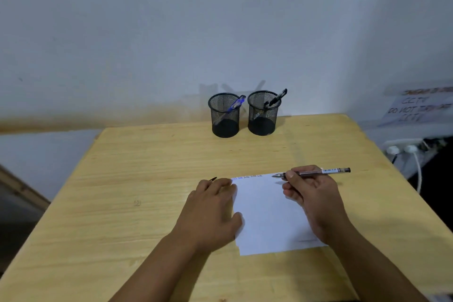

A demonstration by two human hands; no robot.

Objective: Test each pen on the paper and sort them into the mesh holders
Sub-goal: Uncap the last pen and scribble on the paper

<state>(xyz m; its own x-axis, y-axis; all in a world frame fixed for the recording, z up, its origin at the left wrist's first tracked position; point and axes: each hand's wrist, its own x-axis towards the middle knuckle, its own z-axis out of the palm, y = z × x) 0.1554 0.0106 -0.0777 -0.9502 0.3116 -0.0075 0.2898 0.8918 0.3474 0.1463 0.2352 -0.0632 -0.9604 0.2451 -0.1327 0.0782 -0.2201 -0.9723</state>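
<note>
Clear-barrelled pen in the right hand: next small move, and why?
Probably lower the tip onto the white paper sheet and scribble. The right hand grips the clear-barrelled pen with its tip at the sheet's top edge, just right of the row of scribbles, and the left hand is on the sheet's left edge.
</note>
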